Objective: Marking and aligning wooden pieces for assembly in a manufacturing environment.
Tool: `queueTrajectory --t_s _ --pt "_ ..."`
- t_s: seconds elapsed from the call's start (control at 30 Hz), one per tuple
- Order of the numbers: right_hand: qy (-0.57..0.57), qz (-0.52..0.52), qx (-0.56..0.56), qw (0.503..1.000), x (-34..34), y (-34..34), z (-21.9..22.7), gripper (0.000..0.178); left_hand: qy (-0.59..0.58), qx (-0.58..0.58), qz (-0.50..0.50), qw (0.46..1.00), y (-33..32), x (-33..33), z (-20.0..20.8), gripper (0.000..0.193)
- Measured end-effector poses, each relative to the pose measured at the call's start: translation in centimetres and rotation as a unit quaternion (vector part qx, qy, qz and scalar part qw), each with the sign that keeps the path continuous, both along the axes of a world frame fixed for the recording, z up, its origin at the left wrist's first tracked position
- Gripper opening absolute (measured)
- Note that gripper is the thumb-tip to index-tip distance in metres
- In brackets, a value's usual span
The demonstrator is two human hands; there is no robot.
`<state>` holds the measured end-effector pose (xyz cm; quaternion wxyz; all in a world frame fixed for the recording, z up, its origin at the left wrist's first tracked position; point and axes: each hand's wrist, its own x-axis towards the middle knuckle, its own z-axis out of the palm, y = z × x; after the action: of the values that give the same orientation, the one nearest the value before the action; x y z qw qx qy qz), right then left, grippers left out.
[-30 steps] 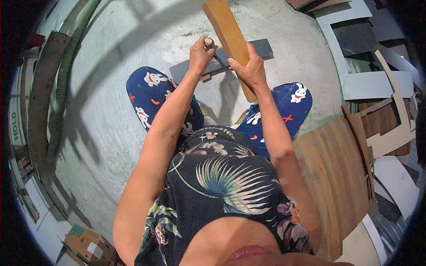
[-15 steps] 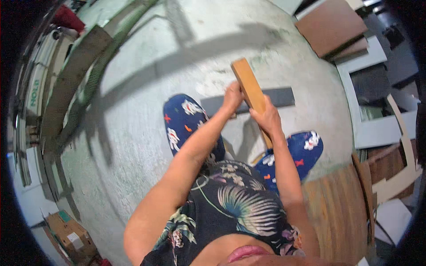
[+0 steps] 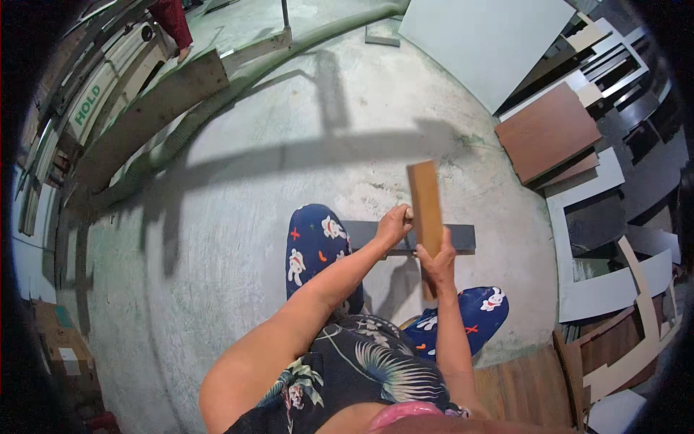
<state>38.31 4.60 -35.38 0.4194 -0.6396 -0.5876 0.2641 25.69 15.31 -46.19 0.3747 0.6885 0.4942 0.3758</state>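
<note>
Upright in front of me stands a long wooden bar (image 3: 428, 202), orange-brown, its top end leaning slightly left. My right hand (image 3: 439, 262) is wrapped round the lower part of it, thumb across its side. My left hand (image 3: 394, 226) is closed in a fist right beside the bar's left edge; whatever it holds is hidden by the fingers. Beneath both hands a dark grey strip (image 3: 461, 239) lies crosswise on the floor between my knees, partly covered by the hands and the bar.
Brown panels (image 3: 547, 134) and pale frame-shaped offcuts (image 3: 614, 307) crowd the right side. A large pale sheet (image 3: 481, 43) is at the back. Along the left run a ribbed hose (image 3: 177, 141) and a machine (image 3: 108, 94), near another person's red-clothed leg (image 3: 173, 25). A cardboard box (image 3: 66, 347) sits at lower left.
The view has tilted farther ahead, so the hands appear lower. The bar has turned from a leftward slant to nearly upright. My right hand keeps its hold; my left fist stays beside the bar.
</note>
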Motion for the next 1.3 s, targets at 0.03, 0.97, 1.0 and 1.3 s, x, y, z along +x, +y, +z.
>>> queueTrajectory --t_s 0.03,0.97,1.0,1.3 --pt "-0.033 0.0 -0.049 0.998 -0.6 -0.1 0.4 0.058 0.004 0.002 0.005 1.0 0.1 -0.3 -0.3 0.029" --pt "-0.071 0.03 -0.087 0.993 -2.0 1.4 0.8 0.061 0.036 0.003 0.022 0.999 0.3 -1.1 -1.4 0.036" --pt "-0.119 0.027 -0.148 0.982 -1.8 1.4 0.3 0.061 0.052 -0.008 0.004 0.999 0.2 -0.9 -1.2 0.034" --pt "-0.066 0.028 -0.156 0.985 -1.0 0.9 0.6 0.063 -0.003 -0.002 -0.014 1.0 -0.5 -0.7 -0.7 0.03"
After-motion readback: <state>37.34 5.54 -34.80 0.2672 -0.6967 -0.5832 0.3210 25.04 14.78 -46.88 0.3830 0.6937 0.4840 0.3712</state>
